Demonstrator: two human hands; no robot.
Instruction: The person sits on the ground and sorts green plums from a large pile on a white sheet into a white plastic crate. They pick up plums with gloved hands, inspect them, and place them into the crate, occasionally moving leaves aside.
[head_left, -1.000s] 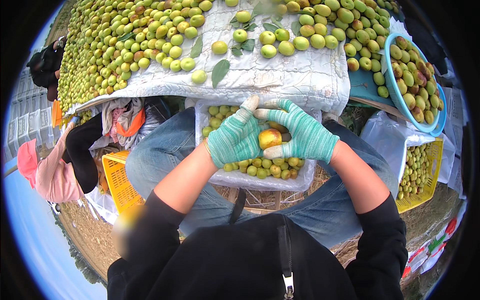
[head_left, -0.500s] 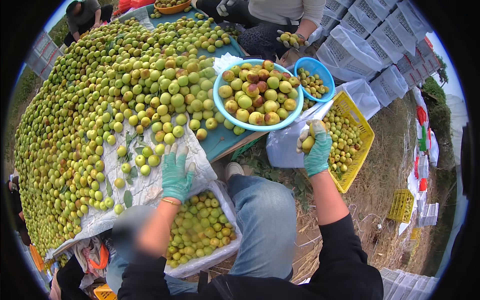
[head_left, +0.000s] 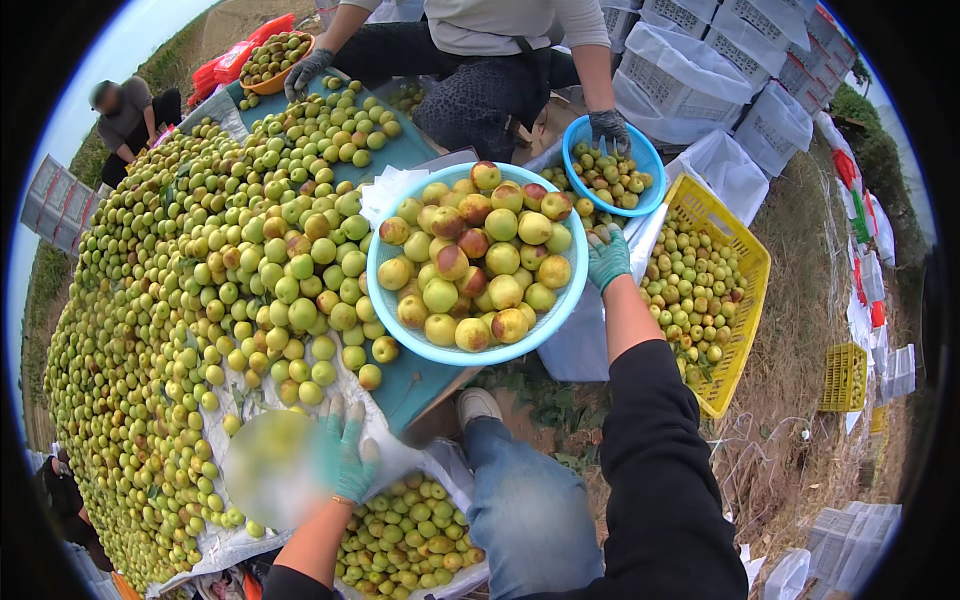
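My left hand (head_left: 347,455), in a green glove with pale fingertips, lies with fingers spread on the white cloth (head_left: 395,455) at the near edge of the jujube heap (head_left: 170,350). Over at the right, my right hand (head_left: 608,262), in the same kind of glove, reaches palm down to the small jujubes just below the small blue basin (head_left: 660,165). Its fingers are stretched out, and no fruit shows in them. What lies under its palm is hidden. Left of it stands a large light-blue basket (head_left: 380,290) piled with reddish and green jujubes (head_left: 475,255).
A yellow crate (head_left: 752,300) of small jujubes stands at the right. A lined crate of jujubes (head_left: 410,535) sits below my left hand. Across the table, a person's gloved hand (head_left: 608,128) is at the small basin. Stacked white crates (head_left: 680,80) rise behind.
My right hand has moved left and forward from above the yellow crate; the jujubes it held no longer show. The co-worker's hand has come to the small basin. The view has shifted.
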